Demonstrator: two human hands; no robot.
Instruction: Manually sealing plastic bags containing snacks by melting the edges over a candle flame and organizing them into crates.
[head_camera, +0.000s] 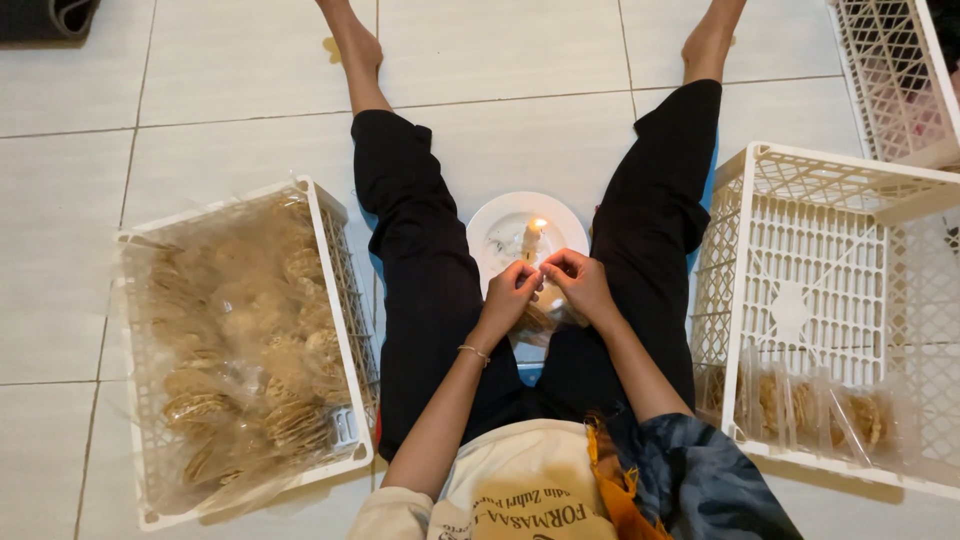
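Clear plastic forms the small packet (540, 318) of round crackers held between both hands, just on the person's side of the lit candle (534, 238). The left hand (508, 297) and the right hand (580, 283) are pressed together, fingertips pinched on the packet's open top edge, with that edge close to the flame. The candle stands upright on a white plate (500, 215) on the tiled floor (200, 110), between the person's outstretched legs.

Risk, as judged: fingertips sit very near the flame, so a burn is possible if the edge is fed in too deep. The thin film could melt through or scorch if held too long. A sleeve or the packet brushing the candle could tip it over.

Left of the candle sits a white lattice crate (338, 270) lined with a large clear bag (230, 340) full of loose tan crackers. Right of the candle, a second white crate (830, 260) is mostly open, with a row of small clear cracker packets (810, 405) standing along its near wall. Beyond it, a third white crate (890, 70) shows in part. No labels can be made out on the packets.
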